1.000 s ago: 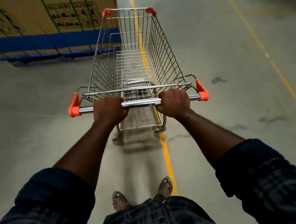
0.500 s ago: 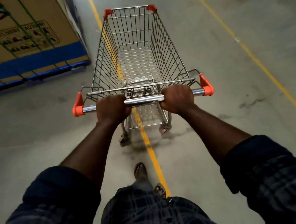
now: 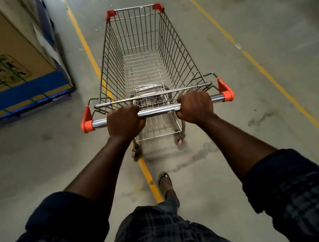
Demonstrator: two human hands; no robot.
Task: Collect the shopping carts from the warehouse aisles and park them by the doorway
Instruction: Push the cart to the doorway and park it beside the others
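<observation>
Box (image 3: pixel 3 50) slides nearer at left as cart (image 3: pixel 143 70) rolls mid-aisle along yellow line (image 3: pixel 80 35). Left hand (image 3: pixel 124 123), right hand (image 3: pixel 195 107) grasp bar (image 3: pixel 159 110), spaced apart for steering. Doorway unseen.

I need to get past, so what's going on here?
A person holds an empty wire shopping cart by its chrome handlebar, left grip and right grip curled round it, apart. The cart stands over a yellow floor line, with a strapped cardboard box to its left. No doorway is in view.
</observation>
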